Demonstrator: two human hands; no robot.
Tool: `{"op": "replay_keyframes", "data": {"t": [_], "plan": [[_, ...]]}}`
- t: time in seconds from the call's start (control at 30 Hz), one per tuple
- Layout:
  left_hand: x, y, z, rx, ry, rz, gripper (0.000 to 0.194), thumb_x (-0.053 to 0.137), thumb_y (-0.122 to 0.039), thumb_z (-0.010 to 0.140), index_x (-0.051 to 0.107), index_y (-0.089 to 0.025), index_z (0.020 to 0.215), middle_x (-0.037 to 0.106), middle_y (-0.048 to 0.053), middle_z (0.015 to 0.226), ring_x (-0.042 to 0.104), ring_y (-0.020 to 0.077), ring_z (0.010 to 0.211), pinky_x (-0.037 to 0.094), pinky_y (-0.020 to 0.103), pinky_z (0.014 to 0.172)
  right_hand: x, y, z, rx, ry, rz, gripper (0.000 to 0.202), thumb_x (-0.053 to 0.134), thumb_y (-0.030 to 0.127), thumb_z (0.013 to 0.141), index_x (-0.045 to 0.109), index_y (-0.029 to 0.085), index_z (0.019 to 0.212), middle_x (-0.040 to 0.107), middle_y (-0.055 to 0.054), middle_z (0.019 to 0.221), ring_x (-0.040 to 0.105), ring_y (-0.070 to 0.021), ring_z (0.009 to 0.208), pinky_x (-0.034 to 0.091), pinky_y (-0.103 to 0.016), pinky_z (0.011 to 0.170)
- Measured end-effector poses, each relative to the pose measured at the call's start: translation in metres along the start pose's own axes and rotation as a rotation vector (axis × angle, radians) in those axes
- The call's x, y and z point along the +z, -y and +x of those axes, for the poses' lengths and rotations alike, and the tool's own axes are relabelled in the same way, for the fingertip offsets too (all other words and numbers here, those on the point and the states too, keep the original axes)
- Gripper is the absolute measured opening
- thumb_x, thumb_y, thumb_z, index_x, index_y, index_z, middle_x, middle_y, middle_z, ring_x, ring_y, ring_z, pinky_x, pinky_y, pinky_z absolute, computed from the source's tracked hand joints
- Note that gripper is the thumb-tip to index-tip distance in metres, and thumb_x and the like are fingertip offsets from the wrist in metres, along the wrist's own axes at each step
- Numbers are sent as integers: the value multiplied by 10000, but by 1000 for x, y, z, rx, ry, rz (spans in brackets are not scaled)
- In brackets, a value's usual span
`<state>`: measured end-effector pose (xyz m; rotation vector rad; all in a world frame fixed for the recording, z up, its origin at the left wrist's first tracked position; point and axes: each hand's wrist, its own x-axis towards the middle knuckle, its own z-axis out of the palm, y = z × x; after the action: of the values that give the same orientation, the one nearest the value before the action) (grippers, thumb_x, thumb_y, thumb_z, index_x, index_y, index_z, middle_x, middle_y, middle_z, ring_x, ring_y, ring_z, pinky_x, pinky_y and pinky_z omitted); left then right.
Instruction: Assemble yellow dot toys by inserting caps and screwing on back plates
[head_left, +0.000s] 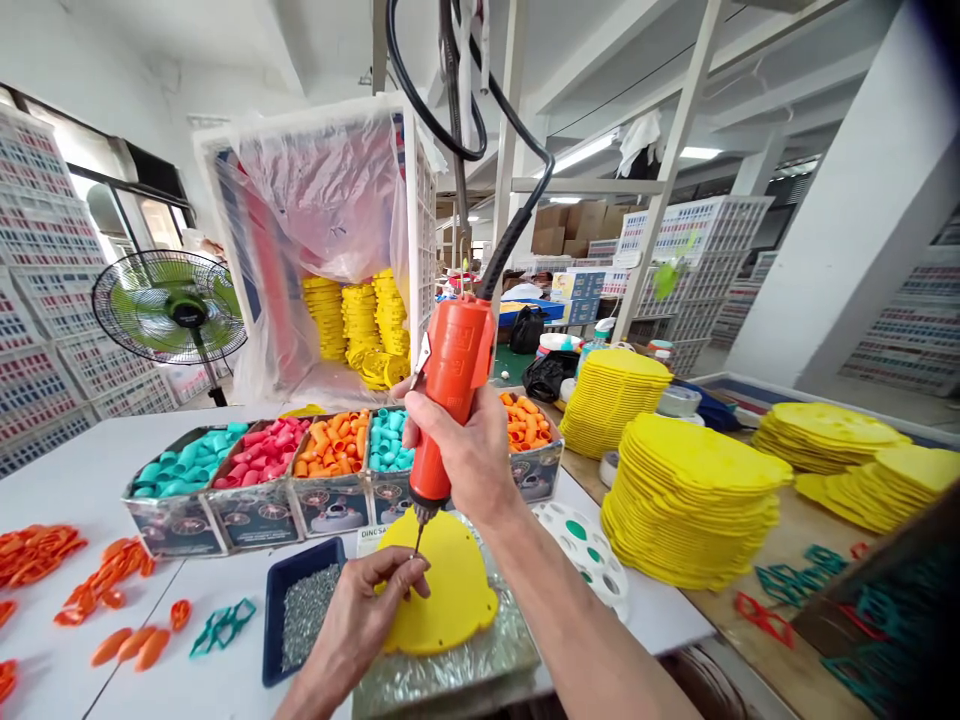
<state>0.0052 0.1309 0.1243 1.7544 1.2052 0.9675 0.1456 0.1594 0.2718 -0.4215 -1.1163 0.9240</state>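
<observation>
My right hand (476,450) is wrapped round an orange electric screwdriver (451,350), whose black cable runs upward. The screwdriver points down, its thin bit reaching the fingertips of my left hand (360,615). Thumb and fingers of that hand are pinched together at the bit's tip; whatever is between them is too small to make out. Directly below lies a flat yellow plastic plate (442,610) with small holes along its edge. It rests on a plastic-wrapped block (450,685). Left of the plate is a dark blue tray (271,625) full of small metal screws (307,605).
Boxes of teal (191,460), pink (262,452) and orange parts (334,445) line the back. Stacks of yellow plates (690,500) stand right, beside a white perforated piece (581,545). Loose orange pieces (135,645) and a teal piece (223,627) lie left. A fan (184,308) stands behind.
</observation>
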Motion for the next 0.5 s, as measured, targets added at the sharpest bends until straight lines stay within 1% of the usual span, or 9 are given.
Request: {"op": "replay_keyframes", "data": {"t": [0.2,0.33,0.5], "plan": [[0,-5,-4,8,8,56,428,563,-491,910,718,-205,633,753,32,721,631,199,709,422,261,691,1,-5,-3,11,34,-9,236,738,285,799,601,211,975,729,8,884,589,-76,505,521,-228,505],[1,-2,-5,7,26,70,441,543,-496,921,708,-206,632,758,30,754,654,209,749,421,267,707,0,-8,-6,28,29,-30,223,730,279,792,597,208,956,723,7,854,576,-79,502,518,-232,501],[0,2,-5,-2,32,95,459,528,-508,931,700,-205,633,744,29,729,645,206,731,415,268,692,-1,-10,-8,39,26,-45,216,724,274,780,598,210,943,714,15,841,574,-80,498,514,-232,496]]}}
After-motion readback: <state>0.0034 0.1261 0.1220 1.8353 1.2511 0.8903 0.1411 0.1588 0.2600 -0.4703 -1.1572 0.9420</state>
